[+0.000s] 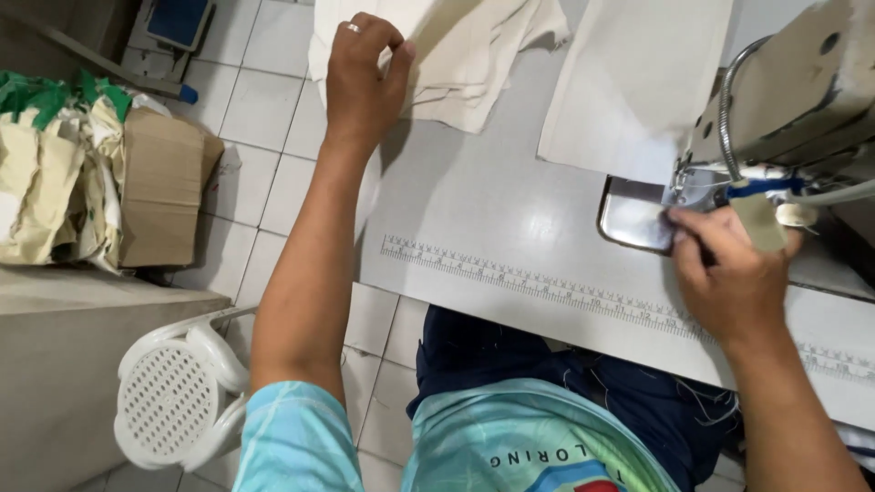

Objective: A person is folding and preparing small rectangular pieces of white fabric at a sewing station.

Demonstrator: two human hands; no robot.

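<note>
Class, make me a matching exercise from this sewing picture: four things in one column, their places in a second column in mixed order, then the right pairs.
Things:
1. left hand
2. right hand
3. cardboard box
4. white plastic stool

Places:
A. on the tiled floor, beside the person's left arm
B. at the metal plate under the sewing machine's needle
C. on the pile of cream fabric at the table's far edge
D. on the floor, next to a heap of cream and green cloth

Pairs: 1-C, 2-B, 3-D, 4-A

Sewing machine and cloth pile cut off.

White tiled floor, a white plastic stool, perhaps a cardboard box.
</note>
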